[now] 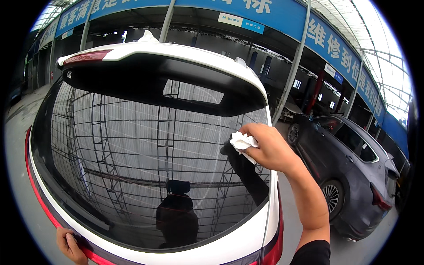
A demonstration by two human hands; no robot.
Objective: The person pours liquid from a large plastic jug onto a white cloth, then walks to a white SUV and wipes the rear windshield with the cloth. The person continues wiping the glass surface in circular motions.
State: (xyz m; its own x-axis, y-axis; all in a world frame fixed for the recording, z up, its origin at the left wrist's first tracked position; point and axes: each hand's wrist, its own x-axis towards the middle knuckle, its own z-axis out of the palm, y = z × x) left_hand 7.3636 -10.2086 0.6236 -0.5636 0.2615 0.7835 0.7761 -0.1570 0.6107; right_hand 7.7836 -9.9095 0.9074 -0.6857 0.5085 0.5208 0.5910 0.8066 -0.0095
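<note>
My right hand (270, 148) is closed on a crumpled white wiping cloth (244, 141). The cloth is at the right side of a white car's rear window (132, 154), at or very near the dark glass. Its lower folds are tucked under my fingers. Down at the lower left, my left hand (70, 246) is beside the red light strip (44, 207) below the window. Its fingers are curled, and whatever lies inside them is hidden. On the glass, the reflection of my arm and upper body shows among the roof beams.
Above the window juts the black-and-white rear spoiler (176, 75), with a white fin antenna (148, 36) on the roof. A dark grey car (349, 163) stands close on the right. Behind are metal posts (293, 70), workshop bays and blue signboards (335, 48).
</note>
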